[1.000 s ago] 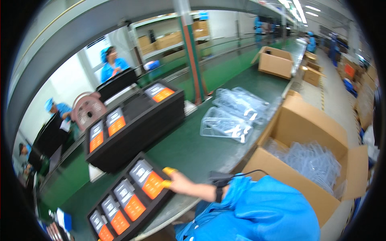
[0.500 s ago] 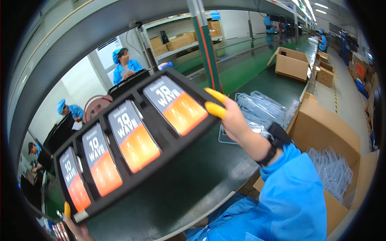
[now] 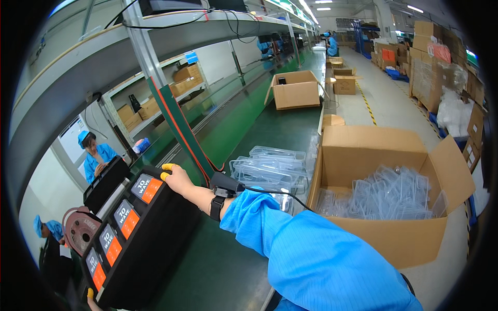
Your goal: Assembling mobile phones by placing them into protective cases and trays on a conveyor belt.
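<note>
A deep black tray (image 3: 155,249) stands tilted at the left, its slotted face turned toward the left. Several flat packages (image 3: 126,217) in dark grey and orange sit in a row in its slots. My right hand (image 3: 179,180), with yellow finger covers, grips the tray's upper far corner. At the tray's lower near corner, only a bit of my left hand (image 3: 92,300) shows, with a yellow-covered fingertip against the edge; the rest is cut off. Clear plastic cases (image 3: 272,168) lie piled on the dark green bench (image 3: 223,274), beyond my right forearm.
An open cardboard box (image 3: 384,236) of clear plastic cases (image 3: 391,194) stands right of the bench. Another open carton (image 3: 295,96) sits farther along it. A green post (image 3: 179,122) rises behind the tray. A brown reel (image 3: 80,228) and a co-worker (image 3: 101,155) are at the left.
The tray has moved away to the left and turned, so its deep black side now faces me. My view has swung right, bringing the large cardboard box further into sight.
</note>
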The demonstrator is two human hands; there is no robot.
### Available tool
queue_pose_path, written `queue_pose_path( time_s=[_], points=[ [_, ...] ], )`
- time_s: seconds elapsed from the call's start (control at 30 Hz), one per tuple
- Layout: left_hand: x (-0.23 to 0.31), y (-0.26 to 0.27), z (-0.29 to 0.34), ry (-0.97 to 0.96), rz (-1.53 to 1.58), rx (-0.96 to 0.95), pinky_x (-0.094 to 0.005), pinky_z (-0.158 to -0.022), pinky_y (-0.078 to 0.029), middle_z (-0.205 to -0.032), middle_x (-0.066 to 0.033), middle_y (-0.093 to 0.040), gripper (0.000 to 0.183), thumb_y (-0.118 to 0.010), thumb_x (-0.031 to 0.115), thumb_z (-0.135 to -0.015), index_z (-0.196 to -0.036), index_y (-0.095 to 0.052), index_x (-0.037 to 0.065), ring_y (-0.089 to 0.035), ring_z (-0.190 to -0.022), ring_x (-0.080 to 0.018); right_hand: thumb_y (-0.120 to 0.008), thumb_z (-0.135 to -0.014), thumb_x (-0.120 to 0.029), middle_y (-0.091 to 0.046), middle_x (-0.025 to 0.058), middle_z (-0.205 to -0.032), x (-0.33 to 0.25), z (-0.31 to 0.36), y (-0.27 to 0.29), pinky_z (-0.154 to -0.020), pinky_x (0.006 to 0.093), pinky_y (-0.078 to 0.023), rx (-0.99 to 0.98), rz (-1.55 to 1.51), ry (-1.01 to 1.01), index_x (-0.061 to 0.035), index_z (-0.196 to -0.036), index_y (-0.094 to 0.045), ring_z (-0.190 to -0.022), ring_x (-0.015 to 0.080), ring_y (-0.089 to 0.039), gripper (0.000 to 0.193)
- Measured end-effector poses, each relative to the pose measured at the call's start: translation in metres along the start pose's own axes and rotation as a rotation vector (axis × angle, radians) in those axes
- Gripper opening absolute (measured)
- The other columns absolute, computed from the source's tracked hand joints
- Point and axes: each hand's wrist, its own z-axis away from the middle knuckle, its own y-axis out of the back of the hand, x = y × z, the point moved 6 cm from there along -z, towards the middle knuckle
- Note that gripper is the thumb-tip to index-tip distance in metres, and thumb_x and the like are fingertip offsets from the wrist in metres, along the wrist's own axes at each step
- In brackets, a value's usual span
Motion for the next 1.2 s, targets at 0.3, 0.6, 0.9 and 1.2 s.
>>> queue_pose_path(
  time_s=[0.3, 0.6, 0.9, 1.2],
  points=[
    [0.020, -0.019, 0.074, -0.246, 0.265, 0.247, -0.0345, -0.084, -0.040, -0.101, -0.0199, -0.056, 0.043, -0.039, 0.030, -0.085, -0.106, -0.051, -0.006, -0.052, -0.093, -0.0285, -0.053, -0.084, -0.023, -0.055, 0.0145, -0.099, 0.034, 0.038, 0.002, -0.085, 0.0311, -0.037, 0.495, -0.440, -0.035, 0.0011, -0.100, -0.054, -0.096, 0.0239, -0.050, 0.029],
    [-0.129, 0.013, 0.091, -0.407, -0.227, 0.526, -0.0331, -0.082, -0.041, -0.097, -0.0189, -0.056, 0.037, -0.039, 0.025, -0.086, -0.102, -0.052, -0.007, -0.052, -0.090, -0.0264, -0.051, -0.085, -0.016, -0.046, 0.0115, -0.113, 0.099, 0.189, 0.004, -0.089, 0.0278, -0.035, 0.151, -0.268, -0.164, 0.0007, -0.114, -0.044, -0.102, 0.0195, -0.047, 0.034],
    [-0.152, 0.005, 0.094, -0.211, -0.121, 0.401, -0.0310, -0.078, -0.043, -0.094, -0.0161, -0.056, 0.026, -0.045, 0.012, -0.084, -0.100, -0.051, -0.008, -0.052, -0.086, -0.0227, -0.055, -0.082, -0.016, -0.050, 0.0136, -0.107, 0.102, 0.195, 0.000, -0.085, 0.0282, -0.038, -0.003, -0.031, -0.173, 0.0028, -0.112, -0.045, -0.098, 0.0201, -0.050, 0.036],
    [-0.155, 0.006, 0.096, -0.206, -0.198, 0.317, -0.0304, -0.079, -0.043, -0.098, -0.0149, -0.055, 0.029, -0.044, 0.015, -0.085, -0.102, -0.049, -0.009, -0.052, -0.088, -0.0218, -0.052, -0.083, -0.010, -0.049, 0.0129, -0.111, 0.114, 0.185, -0.004, -0.088, 0.0276, -0.037, 0.003, -0.263, -0.290, 0.0024, -0.112, -0.045, -0.101, 0.0208, -0.049, 0.032]
  ],
)
